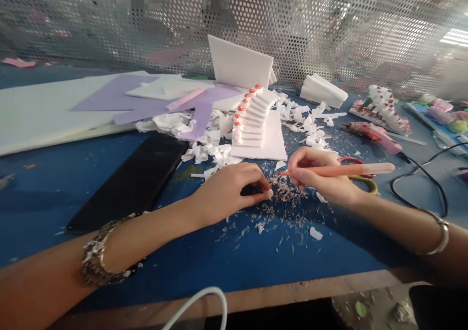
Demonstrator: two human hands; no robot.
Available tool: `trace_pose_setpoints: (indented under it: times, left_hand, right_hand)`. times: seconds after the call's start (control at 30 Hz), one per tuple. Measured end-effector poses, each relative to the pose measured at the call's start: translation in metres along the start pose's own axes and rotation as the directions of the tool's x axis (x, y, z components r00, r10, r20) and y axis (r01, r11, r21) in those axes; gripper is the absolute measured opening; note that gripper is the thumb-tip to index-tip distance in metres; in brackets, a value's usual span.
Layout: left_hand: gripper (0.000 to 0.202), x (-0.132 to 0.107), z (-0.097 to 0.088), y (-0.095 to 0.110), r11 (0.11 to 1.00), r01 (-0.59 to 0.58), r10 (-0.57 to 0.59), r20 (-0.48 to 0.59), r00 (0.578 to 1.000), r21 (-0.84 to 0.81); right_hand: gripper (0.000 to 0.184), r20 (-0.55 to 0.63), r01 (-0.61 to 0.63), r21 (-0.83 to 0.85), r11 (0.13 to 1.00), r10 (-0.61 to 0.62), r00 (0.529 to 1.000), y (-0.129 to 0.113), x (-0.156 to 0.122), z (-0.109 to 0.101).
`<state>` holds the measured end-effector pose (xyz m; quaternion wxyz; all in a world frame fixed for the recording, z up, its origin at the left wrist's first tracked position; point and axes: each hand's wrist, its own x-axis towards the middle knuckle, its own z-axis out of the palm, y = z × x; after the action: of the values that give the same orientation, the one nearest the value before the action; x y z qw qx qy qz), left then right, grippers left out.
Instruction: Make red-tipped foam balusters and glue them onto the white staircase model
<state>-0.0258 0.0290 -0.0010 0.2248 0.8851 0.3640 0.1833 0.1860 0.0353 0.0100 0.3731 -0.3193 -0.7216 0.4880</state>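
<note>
My left hand (230, 189) rests on the blue table (226, 257), its fingers pinched on a small dark piece with a white tip (260, 191). My right hand (321, 176) grips a pink knife-like tool (343, 170), its tip pointing left toward that piece. Fine shavings (285, 198) lie scattered under and between both hands. Just behind stands a white foam staircase model (254, 120) with small red-topped posts along its left edge.
A black phone (135, 181) lies to the left. Purple and white sheets (120, 98) and white scraps cover the back. Scissors (360, 176), a pink glue gun (376, 137) with a black cable and another model (383, 108) sit right. A mesh screen (329, 28) closes the back.
</note>
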Motion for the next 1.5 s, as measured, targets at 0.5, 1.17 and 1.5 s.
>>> trace_pose_setpoints:
  times: [0.5,1.17,1.5]
  left_hand:
    - [0.016,0.002,0.002,0.000,0.977,-0.133,0.134,0.003,0.991,0.165]
    - [0.010,-0.010,0.002,0.004,1.000,0.019,-0.018,-0.041,0.999,0.023]
    - [0.014,-0.006,0.000,0.002,0.999,0.035,-0.035,-0.012,0.999,0.028]
  right_hand:
    - [0.018,0.146,-0.084,0.005,0.996,0.082,0.986,0.009,0.000,0.006]
    - [0.017,0.197,-0.054,-0.029,0.998,0.059,0.979,0.003,0.006,0.014]
    - [0.018,0.194,-0.004,-0.013,1.000,0.006,0.981,0.016,0.005,0.021]
